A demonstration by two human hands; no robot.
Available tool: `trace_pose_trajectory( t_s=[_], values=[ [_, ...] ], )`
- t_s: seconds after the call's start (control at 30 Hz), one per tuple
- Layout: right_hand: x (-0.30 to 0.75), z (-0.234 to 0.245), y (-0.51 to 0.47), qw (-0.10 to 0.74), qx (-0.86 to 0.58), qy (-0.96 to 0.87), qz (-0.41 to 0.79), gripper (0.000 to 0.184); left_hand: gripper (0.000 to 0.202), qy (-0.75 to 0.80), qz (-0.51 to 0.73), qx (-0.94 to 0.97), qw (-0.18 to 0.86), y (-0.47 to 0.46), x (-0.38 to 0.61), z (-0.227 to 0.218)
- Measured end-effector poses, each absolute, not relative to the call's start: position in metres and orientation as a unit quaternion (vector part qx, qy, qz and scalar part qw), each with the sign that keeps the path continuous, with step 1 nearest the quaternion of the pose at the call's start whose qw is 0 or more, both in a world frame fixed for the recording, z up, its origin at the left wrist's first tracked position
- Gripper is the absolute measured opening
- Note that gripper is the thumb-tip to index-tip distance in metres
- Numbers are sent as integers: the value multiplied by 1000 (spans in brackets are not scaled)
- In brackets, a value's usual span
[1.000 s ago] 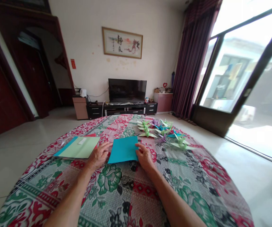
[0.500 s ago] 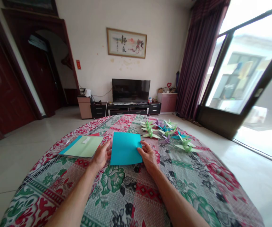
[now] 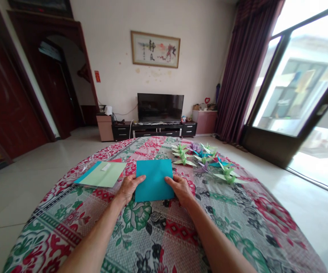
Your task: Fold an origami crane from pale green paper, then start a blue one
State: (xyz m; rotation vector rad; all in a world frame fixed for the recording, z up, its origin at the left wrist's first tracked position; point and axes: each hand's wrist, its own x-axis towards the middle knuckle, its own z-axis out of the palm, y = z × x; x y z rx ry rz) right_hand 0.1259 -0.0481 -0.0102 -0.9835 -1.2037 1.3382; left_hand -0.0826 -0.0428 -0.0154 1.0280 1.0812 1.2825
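A flat, square sheet of blue paper (image 3: 154, 182) is held up over the table between my two hands. My left hand (image 3: 130, 187) grips its left edge, thumb on the front face and fingers hidden behind. On the opposite edge my right hand (image 3: 180, 187) pinches the sheet the same way. To the left lies a stack of coloured paper (image 3: 107, 175), light green on top with blue and red edges showing and a small white slip on it. Several folded paper cranes (image 3: 204, 157) in green, purple and blue stand right of the sheet.
A floral tablecloth (image 3: 152, 242) covers the round table under my arms. Beyond it, a television (image 3: 160, 107) stands on a low black cabinet (image 3: 124, 132) by the wall. A glass door (image 3: 283, 94) and a dark curtain (image 3: 238, 76) are at the right.
My left hand, open beside the sheet before, has closed on its left edge. My right hand keeps hold of the right edge. The view has shifted slightly.
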Motion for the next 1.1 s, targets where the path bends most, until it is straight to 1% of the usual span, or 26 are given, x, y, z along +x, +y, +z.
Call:
trace_pose_trajectory(
  t_s=[0.17, 0.37, 0.5, 0.67, 0.9, 1.1],
  values=[
    [127, -13, -45, 506, -449, -516, 526, 47, 36, 458, 540, 426, 563, -44, -82, -14],
    [127, -13, -43, 524, -452, -508, 512, 39, 28, 479, 548, 438, 528, -40, -85, -19],
    [127, -12, -42, 522, -464, -494, 518, 40, 28, 452, 555, 427, 552, -40, -84, -18],
    [127, -13, -40, 519, -469, -480, 529, 39, 34, 418, 568, 399, 586, -41, -84, -16],
    [129, -11, -42, 510, -435, -474, 571, 37, 27, 410, 579, 374, 598, -46, -82, -9],
    [131, -10, -43, 503, -424, -493, 569, 34, 27, 414, 574, 374, 600, -47, -81, -8]
  ],
)
